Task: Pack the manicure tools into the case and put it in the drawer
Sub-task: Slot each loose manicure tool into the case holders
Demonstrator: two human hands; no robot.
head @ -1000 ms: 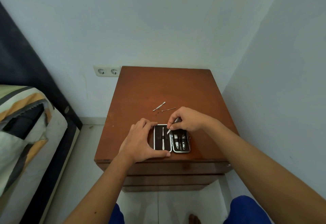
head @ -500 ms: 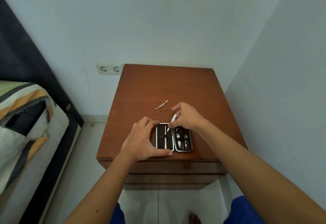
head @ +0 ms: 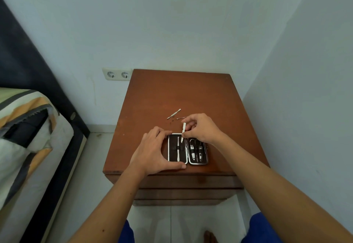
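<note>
No readable brands, labels or writing anywhere; the tools are too small to show any marking.

Case (head: pixel 188 149) lies open and flat at the front edge of the nightstand (head: pixel 172 93) top, roughly centred, hinge running front to back. The left half holds one slim tool (head: pixel 178 148) under the elastic band. The right half holds several tools (head: pixel 196 151): what looks like scissors and clippers, details too small to tell.

Left hand (head: pixel 152 151) is curled around the left side of the case, fingertips on its far edge, thumb along its near edge, bracing it against the top.

Right hand (head: pixel 200 128) is closed in a pinch on a thin flat metal tool (head: pixel 184 130), held nearly upright, its lower tip at the far edge of the case near the hinge. The hand covers the far right corner of the case.

Two loose tools lie on the top behind the case, toward the middle: a flat pusher-type tool (head: pixel 173 113) lying diagonal, and a thinner pick (head: pixel 181 118) just beside it, its right end passing behind the right hand's fingers. A few dark specks (head: pixel 172 121) sit on the wood near them.

Drawer fronts (head: pixel 175 182) below the front edge are shut. Double wall socket (head: pixel 117 74) sits left of the far left corner. Bed with striped bedding (head: pixel 23 128) to the left, wall close on the right.
</note>
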